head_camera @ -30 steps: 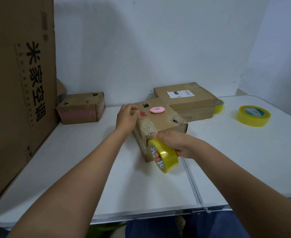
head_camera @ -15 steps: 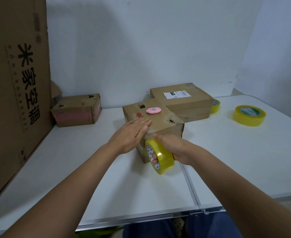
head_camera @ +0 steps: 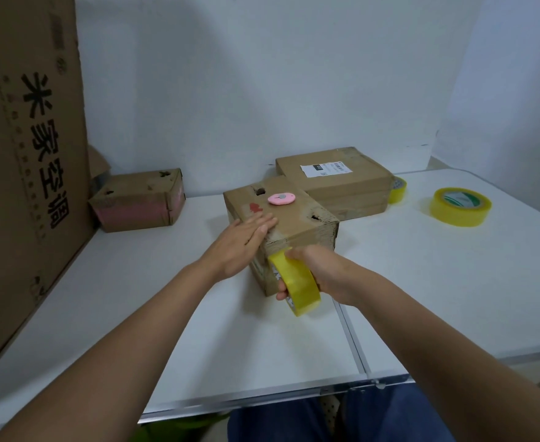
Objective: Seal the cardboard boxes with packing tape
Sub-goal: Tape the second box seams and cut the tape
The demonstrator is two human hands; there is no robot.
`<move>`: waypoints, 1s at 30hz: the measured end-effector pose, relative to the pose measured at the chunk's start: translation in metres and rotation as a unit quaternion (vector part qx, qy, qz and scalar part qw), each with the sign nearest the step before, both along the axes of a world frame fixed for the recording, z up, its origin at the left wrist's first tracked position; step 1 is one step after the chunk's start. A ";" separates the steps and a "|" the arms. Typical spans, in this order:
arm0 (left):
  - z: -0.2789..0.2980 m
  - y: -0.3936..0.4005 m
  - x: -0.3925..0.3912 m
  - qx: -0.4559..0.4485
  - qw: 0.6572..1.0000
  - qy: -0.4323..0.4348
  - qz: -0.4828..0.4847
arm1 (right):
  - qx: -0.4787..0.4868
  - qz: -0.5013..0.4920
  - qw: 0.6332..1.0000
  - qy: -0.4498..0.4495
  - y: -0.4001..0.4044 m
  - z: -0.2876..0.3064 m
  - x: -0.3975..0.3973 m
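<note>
At the centre of the frame a small brown cardboard box (head_camera: pixel 281 231) with worn corners sits on a white folding table (head_camera: pixel 422 282), its near end facing the viewer. The person's left hand (head_camera: pixel 246 242) lies flat on the box's top near edge, fingers straight and together, most likely pressing tape down and steadying the box. The right hand (head_camera: pixel 315 272) curls round a yellow roll of packing tape (head_camera: pixel 296 287), fingers through its core, holding it on edge against the box's near face just below the top edge; that placement suggests a strip is being drawn over the edge and down the end, though the clear tape itself is too hard to see to confirm. A small pink oval cutter (head_camera: pixel 281 198) rests on top of the box, toward its far end, probably kept there for slicing the tape. Touching the box behind and to the right is a flatter brown cardboard parcel (head_camera: pixel 335 186) with a white shipping label. A second yellow tape roll (head_camera: pixel 398 191) peeks from behind it, and a third yellow tape roll (head_camera: pixel 460 206) lies flat at right. At mid-left sits a small brown box with pink sides (head_camera: pixel 138 205), and a tall cardboard carton printed with black characters (head_camera: pixel 29 154) fills the left edge.
</note>
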State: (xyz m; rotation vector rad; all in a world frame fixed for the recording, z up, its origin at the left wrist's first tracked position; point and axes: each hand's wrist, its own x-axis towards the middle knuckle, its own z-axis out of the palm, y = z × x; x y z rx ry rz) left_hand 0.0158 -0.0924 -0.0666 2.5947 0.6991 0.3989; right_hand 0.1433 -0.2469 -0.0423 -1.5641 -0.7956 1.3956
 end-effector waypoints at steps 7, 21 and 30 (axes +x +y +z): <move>0.003 -0.005 0.000 -0.007 1.000 -0.007 0.009 | -0.027 -0.006 0.999 -0.019 -0.009 -0.021 -0.006; -0.012 -0.004 0.007 0.088 0.995 -0.011 0.036 | -0.050 0.001 0.997 -0.057 -0.002 -0.028 -0.008; -0.018 -0.003 0.007 0.111 0.993 -0.030 0.026 | 0.123 -0.138 0.828 -0.529 0.040 0.011 0.042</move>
